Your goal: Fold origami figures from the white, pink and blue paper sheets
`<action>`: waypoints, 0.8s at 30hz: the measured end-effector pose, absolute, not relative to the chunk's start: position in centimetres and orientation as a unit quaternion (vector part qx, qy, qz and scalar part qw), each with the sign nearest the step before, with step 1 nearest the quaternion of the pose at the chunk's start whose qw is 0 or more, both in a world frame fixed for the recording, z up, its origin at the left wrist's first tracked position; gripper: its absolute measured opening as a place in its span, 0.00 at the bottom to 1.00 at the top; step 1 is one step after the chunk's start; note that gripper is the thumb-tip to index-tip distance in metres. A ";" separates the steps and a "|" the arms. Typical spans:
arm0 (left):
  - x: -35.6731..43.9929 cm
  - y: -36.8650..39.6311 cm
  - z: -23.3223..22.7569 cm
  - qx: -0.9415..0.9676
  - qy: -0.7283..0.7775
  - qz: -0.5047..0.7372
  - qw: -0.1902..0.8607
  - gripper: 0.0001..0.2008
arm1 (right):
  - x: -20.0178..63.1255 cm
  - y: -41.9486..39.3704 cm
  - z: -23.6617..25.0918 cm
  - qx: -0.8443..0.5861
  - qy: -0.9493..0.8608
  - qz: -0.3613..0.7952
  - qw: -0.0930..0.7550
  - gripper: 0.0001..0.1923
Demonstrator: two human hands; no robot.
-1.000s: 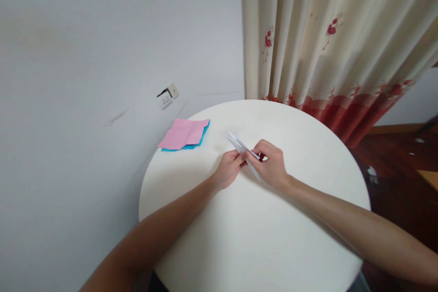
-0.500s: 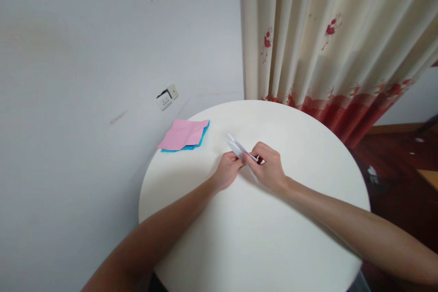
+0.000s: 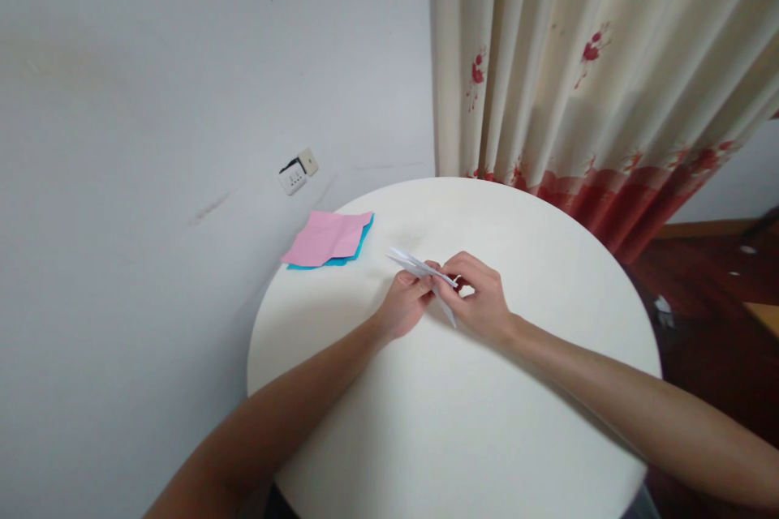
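A small folded white paper piece (image 3: 414, 263) is pinched between both hands over the middle of a round white table (image 3: 462, 422). My left hand (image 3: 405, 302) grips it from the left, fingers curled. From the right, my right hand (image 3: 480, 296) pinches the same paper with thumb and fingers. One pointed end sticks out up and to the left, another pokes down between the hands.
A pink paper sheet (image 3: 325, 235) lies on a blue sheet (image 3: 359, 247) at the table's far left edge. A grey wall with a socket (image 3: 297, 173) stands left. A cream curtain with red flowers (image 3: 596, 81) hangs behind, over dark wood floor (image 3: 712, 292) at right.
The paper's free tip has swung lower and further left, lying flatter. Both hands stay in place, still pinching it.
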State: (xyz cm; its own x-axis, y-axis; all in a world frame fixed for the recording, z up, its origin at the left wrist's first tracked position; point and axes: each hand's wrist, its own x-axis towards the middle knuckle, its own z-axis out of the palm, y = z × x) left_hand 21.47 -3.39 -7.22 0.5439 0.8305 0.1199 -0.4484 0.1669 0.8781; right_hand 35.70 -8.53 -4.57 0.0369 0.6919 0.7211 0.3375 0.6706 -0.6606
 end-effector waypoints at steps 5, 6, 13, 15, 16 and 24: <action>21.1 -2.9 -7.4 0.535 0.252 0.485 0.644 0.15 | 36.0 -7.8 -4.7 -0.432 -0.611 0.218 0.627 0.06; 21.0 -2.9 -7.3 0.552 0.263 0.491 0.620 0.16 | 36.2 -7.4 -4.9 -0.446 -0.577 0.253 0.636 0.08; 21.3 -3.8 -6.3 0.685 0.276 0.530 0.416 0.11 | 36.9 -5.1 -6.4 -0.358 -0.362 0.564 0.650 0.15; 21.3 -4.1 -6.0 0.701 0.285 0.548 0.356 0.10 | 36.7 -5.3 -6.5 -0.327 -0.342 0.614 0.632 0.15; 21.3 -4.2 -5.8 0.710 0.287 0.553 0.329 0.09 | 36.6 -5.4 -6.4 -0.313 -0.343 0.630 0.623 0.14; 20.7 -5.4 -4.1 0.764 0.246 0.550 0.231 0.09 | 36.4 -6.2 -6.0 -0.262 -0.416 0.623 0.609 0.14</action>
